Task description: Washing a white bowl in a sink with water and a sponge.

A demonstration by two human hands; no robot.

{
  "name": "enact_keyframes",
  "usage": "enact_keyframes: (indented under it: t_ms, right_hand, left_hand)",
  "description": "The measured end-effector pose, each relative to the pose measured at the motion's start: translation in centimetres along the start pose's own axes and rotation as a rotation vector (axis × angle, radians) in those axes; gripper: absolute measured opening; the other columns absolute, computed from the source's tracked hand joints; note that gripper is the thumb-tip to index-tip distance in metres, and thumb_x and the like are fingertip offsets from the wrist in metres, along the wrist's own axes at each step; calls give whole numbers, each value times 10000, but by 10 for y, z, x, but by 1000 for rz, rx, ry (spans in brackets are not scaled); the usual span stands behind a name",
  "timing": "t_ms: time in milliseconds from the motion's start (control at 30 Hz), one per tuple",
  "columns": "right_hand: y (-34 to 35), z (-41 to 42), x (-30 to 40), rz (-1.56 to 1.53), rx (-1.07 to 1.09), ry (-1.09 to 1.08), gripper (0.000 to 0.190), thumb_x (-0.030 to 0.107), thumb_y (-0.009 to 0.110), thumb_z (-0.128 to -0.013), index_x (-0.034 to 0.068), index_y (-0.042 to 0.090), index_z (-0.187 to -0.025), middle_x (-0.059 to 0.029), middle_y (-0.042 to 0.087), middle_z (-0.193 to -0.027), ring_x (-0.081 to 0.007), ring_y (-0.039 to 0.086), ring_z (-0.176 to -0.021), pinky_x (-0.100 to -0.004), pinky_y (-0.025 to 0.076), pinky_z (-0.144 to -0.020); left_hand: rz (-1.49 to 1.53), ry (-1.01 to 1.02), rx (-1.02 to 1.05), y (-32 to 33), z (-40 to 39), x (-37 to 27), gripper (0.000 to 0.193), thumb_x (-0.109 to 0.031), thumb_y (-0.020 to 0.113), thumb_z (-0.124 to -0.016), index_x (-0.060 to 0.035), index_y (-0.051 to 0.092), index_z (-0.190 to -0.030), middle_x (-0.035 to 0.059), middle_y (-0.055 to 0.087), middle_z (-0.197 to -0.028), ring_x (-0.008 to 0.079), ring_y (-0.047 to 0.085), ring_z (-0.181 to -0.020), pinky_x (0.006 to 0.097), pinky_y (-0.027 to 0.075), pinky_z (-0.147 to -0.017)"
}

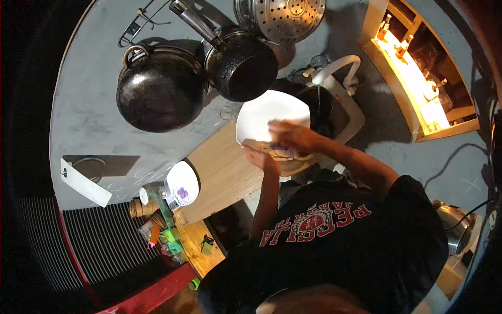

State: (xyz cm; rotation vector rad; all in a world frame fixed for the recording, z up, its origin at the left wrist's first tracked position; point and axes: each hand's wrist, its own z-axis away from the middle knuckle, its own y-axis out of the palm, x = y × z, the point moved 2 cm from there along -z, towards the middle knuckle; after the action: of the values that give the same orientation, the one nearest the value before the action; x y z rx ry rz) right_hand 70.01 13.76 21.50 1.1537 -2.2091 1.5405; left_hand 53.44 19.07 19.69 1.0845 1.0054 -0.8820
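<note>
My left hand (259,157) grips the near left edge of a large white plate (266,110) with rounded corners and a purple flower print. The plate is tilted beside a white curved faucet spout (340,62). Against the plate's face lies my right hand (292,136), blurred, with bent fingers; whether it holds something there cannot be made out. A thin streak, perhaps water, hangs below the spout over a dark basin (323,112) partly hidden by the plate.
A wooden board (219,168) extends left to another flowered white plate (183,182) and a glass jar (164,212). A wok (160,90), a frying pan (239,66) and a perforated steamer pot (292,17) hang ahead. On the right, a lit wall shelf (415,74) holds bottles.
</note>
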Motion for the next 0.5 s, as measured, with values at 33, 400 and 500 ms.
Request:
enact_keyframes:
  t_ms: [33, 400, 500]
  right_hand:
    - [-7, -4, -4, -45, -43, 101, 512, 280, 528, -1007, 48, 455, -1458, -179, 359, -1574, -346, 340, -1463, -448, 316, -1185]
    - [18, -29, 21, 36, -113, -98, 337, 111, 668, -842, 38, 617, -1167, -158, 550, -1398, -318, 475, -1370, -419, 399, -1134]
    - [-14, 6, 25, -38, -59, 67, 311, 119, 680, -783, 91, 603, -1083, -102, 611, -1315, -292, 544, -1287, -412, 439, -1073]
  left_hand:
    - [-127, 118, 19, -10, 1, 6, 564, -418, 373, -1101, 85, 553, -1280, 198, 641, -1137, 235, 622, -923, 307, 521, -795]
    - [-147, 61, 104, 2, 4, -4, 641, -519, 332, -1087, 43, 542, -1313, 190, 603, -1225, 223, 619, -985, 337, 536, -833]
    - [-48, -50, 56, -5, -1, -7, 640, -525, 329, -1085, 29, 533, -1333, 188, 593, -1250, 226, 622, -989, 347, 544, -833]
